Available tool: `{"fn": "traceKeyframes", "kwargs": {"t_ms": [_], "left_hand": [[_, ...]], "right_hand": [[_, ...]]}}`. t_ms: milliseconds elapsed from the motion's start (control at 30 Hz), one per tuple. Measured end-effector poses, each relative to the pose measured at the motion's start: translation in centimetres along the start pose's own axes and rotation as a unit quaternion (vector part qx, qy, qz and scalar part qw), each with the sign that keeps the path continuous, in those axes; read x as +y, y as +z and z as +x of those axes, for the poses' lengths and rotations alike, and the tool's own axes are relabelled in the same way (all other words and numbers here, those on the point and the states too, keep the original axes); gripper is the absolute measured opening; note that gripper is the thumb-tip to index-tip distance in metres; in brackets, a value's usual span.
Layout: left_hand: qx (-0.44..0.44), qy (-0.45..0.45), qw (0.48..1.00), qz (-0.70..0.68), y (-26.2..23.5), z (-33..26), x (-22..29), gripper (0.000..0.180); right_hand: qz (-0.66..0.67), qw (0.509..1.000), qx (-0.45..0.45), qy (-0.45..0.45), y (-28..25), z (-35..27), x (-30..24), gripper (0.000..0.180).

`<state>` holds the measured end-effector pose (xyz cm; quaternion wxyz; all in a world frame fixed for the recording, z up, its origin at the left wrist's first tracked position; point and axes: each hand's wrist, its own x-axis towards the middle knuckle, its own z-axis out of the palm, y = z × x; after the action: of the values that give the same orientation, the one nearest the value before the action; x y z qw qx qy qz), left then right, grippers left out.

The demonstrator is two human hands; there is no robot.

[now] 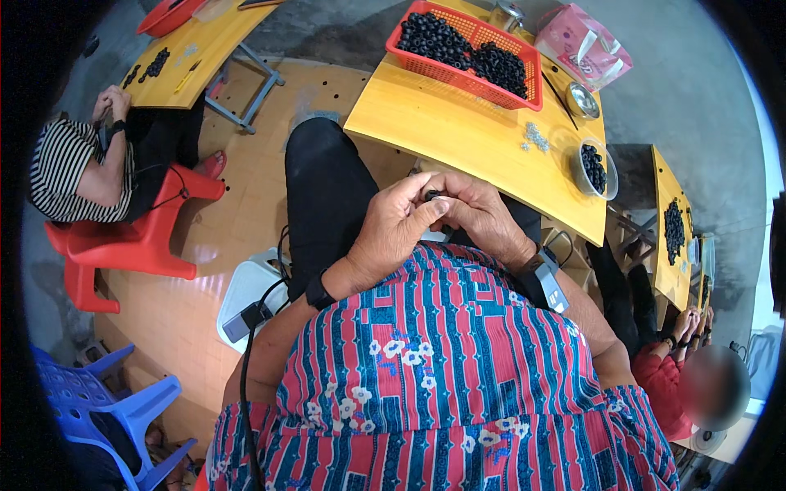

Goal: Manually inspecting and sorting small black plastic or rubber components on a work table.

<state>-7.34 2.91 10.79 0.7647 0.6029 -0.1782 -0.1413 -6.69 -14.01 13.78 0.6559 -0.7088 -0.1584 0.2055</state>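
My left hand [391, 227] and my right hand [483, 217] meet above my lap, just short of the yellow table's edge. Between their fingertips is a small black ring-like part [432, 195], pinched from both sides; the fingers cover most of it. On the yellow table [434, 123] ahead, a red plastic basket [528, 96] holds two heaps of black parts [434, 39]. Small clear pieces [536, 137] lie in a loose pile on the tabletop. Near the right edge, a clear plastic tub [608, 186] contains more black parts.
A thin black rod [560, 100], a metal bowl [583, 101] and a pink bag [583, 47] are at the table's far right. People work at tables on both sides. A red stool [135, 237] and a blue chair [106, 409] stand left. A cable [246, 368] runs beside my left arm.
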Motion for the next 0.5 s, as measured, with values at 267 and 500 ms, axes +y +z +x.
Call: {"fn": "traceKeyframes", "kwargs": {"t_ms": [267,500], "left_hand": [[0.011,0.033,0.999,-0.010,0.4,0.2,-0.3,0.040],[-0.010,0.037,0.999,0.016,0.4,0.1,-0.1,0.038]], "right_hand": [[-0.023,0.999,0.015,-0.044,0.2,-0.2,-0.4,0.020],[-0.069,0.992,0.033,-0.103,0.2,-0.4,0.5,0.023]]}}
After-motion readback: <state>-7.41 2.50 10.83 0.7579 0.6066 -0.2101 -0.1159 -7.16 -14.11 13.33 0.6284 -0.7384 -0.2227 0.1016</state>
